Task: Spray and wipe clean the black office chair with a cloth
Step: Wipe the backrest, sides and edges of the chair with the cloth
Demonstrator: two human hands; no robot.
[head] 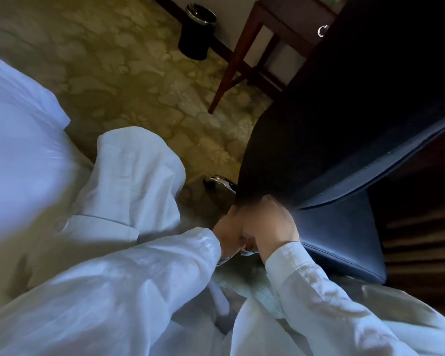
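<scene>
Judged wiping step, left hand (228,231) and right hand (271,226) together low on black office chair (319,129) on carpet (139,73); fingers (274,211) blurred, state undeterminable; next calls for strokes along seat (339,240).

The chair (319,111) stands right, the bed (16,140) left, the bin (195,34) beyond beside the desk (288,19).

Blurred left hand (229,233), right hand (271,223) together, beside black office chair (344,124)
</scene>
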